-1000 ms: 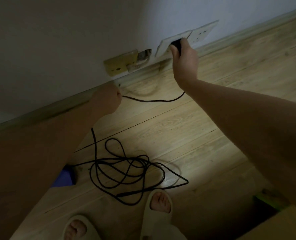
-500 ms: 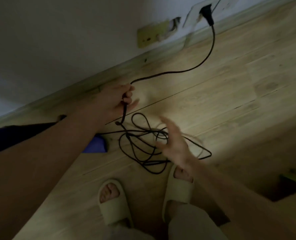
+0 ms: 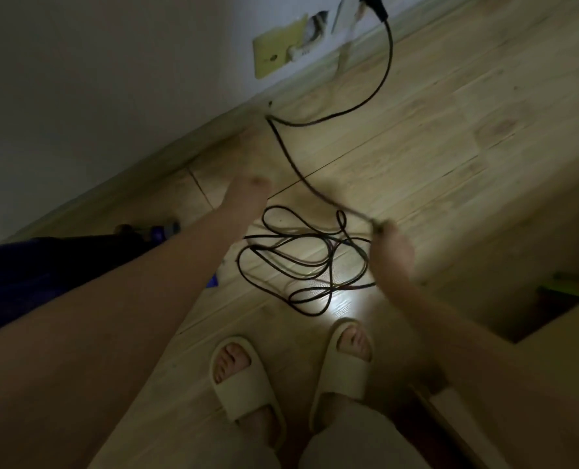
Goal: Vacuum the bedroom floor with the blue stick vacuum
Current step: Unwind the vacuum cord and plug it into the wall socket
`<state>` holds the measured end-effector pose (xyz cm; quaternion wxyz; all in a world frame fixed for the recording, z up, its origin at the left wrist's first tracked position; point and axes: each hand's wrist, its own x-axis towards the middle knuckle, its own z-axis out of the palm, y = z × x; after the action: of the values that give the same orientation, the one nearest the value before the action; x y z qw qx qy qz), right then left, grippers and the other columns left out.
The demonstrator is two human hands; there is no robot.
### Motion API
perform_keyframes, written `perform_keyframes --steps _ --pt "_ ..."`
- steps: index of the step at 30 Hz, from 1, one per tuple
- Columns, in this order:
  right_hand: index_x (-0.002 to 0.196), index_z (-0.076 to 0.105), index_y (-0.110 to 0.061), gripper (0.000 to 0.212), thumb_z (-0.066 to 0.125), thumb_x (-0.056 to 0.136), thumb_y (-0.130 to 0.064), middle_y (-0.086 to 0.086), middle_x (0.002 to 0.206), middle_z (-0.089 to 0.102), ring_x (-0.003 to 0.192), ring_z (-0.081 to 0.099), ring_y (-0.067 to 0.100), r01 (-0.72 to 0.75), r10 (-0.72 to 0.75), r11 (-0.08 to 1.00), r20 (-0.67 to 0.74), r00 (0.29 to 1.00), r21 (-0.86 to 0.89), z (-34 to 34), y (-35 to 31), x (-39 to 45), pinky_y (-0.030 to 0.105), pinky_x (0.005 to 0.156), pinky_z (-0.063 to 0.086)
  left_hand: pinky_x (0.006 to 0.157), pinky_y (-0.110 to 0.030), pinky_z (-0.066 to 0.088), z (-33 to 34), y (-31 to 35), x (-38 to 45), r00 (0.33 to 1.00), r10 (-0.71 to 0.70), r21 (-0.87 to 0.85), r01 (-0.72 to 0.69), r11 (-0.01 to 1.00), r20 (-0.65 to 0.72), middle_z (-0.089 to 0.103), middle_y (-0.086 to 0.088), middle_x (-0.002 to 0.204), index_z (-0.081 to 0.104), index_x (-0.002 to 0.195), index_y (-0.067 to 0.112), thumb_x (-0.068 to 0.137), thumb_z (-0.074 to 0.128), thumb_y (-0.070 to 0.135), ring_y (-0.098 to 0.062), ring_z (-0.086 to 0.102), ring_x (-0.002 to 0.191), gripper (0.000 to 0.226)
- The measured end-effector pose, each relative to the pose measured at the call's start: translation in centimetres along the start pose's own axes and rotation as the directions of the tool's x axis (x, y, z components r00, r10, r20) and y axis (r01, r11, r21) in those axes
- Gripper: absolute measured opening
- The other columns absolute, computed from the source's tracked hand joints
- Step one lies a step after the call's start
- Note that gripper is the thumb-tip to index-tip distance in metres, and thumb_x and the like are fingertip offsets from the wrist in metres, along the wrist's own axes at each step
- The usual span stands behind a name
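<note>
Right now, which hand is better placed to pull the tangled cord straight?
Probably the right hand: it seems to grip the black cord beside the tangled loops, though blur hides the fingers. The left hand is blurred, next to the cord's raised run; whether it holds it is unclear.

Plugged-in black cord (image 3: 301,265), loosely coiled
</note>
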<state>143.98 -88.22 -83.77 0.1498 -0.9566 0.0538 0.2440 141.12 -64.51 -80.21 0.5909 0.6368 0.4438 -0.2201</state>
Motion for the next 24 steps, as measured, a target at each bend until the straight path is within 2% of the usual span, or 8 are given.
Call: perform_keyframes --steps 2,6,8,11,15,17,21,24 --pt "0.130 0.044 0.000 0.037 0.045 0.102 -0.023 0.023 0.127 0.053 0.118 0.049 0.038 -0.188 0.224 0.964 -0.200 0.954 0.186 -3.3 0.3 4.6 0.038 0.091 0.035 0.078 -0.030 0.040 0.3 -3.5 0.4 0.996 0.085 0.424 -0.066 0.903 -0.026 0.059 -0.016 0.101 0.061 0.107 -0.001 0.099 0.045 0.016 -0.025 0.054 0.093 0.025" --pt "0.148 0.023 -0.011 0.074 0.059 0.083 -0.004 0.016 0.150 0.027 0.137 0.030 0.030 -0.396 0.455 0.889 -0.368 0.811 0.228 -5.1 1.3 8.7 0.037 0.111 0.027 0.089 -0.029 0.042 1.8 -7.9 1.1 0.982 0.171 0.668 -0.176 0.723 0.074 0.058 -0.018 0.124 0.055 0.128 0.002 0.098 0.049 0.016 -0.028 0.054 0.114 0.033" --pt "0.142 0.035 -0.010 0.067 0.054 0.078 0.002 0.016 0.146 0.036 0.133 0.037 0.031 -0.049 0.060 0.998 -0.451 0.890 0.037 -3.1 1.8 7.4 0.040 0.108 0.034 0.101 -0.035 0.041 2.7 -9.1 2.0 0.974 0.199 0.727 -0.212 0.653 0.105 0.053 -0.016 0.133 0.049 0.137 0.005 0.099 0.049 0.018 -0.028 0.049 0.123 0.040" --pt "0.120 0.056 -0.007 0.040 0.056 0.082 0.005 0.014 0.123 0.055 0.110 0.053 0.032 0.579 -0.596 0.795 -0.052 0.802 -0.178 2.0 2.3 4.8 0.044 0.088 0.048 0.098 -0.039 0.043 4.2 -10.3 3.5 0.941 0.299 0.827 -0.294 0.479 0.161 0.055 -0.014 0.128 0.048 0.137 0.007 0.099 0.048 0.020 -0.028 0.051 0.117 0.040" --pt "0.125 0.056 -0.006 0.035 0.056 0.089 -0.004 0.014 0.116 0.059 0.101 0.056 0.035 0.843 -0.753 0.505 0.384 0.535 -0.186 7.2 2.2 5.5 0.042 0.082 0.045 0.091 -0.036 0.040 6.1 -11.1 4.8 0.935 0.313 0.949 -0.238 0.206 0.167 0.060 -0.010 0.119 0.051 0.127 0.013 0.100 0.043 0.029 -0.028 0.054 0.111 0.032" --pt "0.133 0.050 -0.008 0.038 0.050 0.094 -0.010 0.014 0.121 0.057 0.108 0.053 0.035 0.803 -0.670 0.554 0.454 0.587 -0.220 8.8 1.6 6.3 0.042 0.087 0.043 0.086 -0.034 0.039 6.5 -11.7 5.0 0.947 0.271 0.945 -0.237 0.227 0.173 0.061 -0.008 0.113 0.055 0.118 0.012 0.102 0.040 0.034 -0.026 0.056 0.105 0.031" --pt "0.134 0.045 -0.007 0.042 0.050 0.093 -0.014 0.016 0.121 0.058 0.113 0.048 0.035 0.773 -0.613 0.543 0.473 0.633 -0.330 10.5 1.2 6.7 0.042 0.088 0.041 0.065 -0.028 0.036 5.7 -12.9 4.3 0.932 0.208 0.674 -0.359 0.646 0.297 0.062 -0.005 0.081 0.066 0.096 0.004 0.099 0.050 0.025 -0.017 0.055 0.075 0.026" --pt "0.110 0.054 -0.011 0.018 0.047 0.095 -0.018 0.014 0.102 0.060 0.101 0.055 0.033 0.698 -0.523 0.702 0.563 0.640 -0.141 10.2 1.0 4.9 0.035 0.078 0.041 0.074 -0.032 0.048 4.3 -14.1 3.1 0.920 0.168 0.533 -0.346 0.772 0.353 0.066 -0.003 0.084 0.074 0.092 0.012 0.093 0.061 0.028 -0.016 0.062 0.081 0.020"
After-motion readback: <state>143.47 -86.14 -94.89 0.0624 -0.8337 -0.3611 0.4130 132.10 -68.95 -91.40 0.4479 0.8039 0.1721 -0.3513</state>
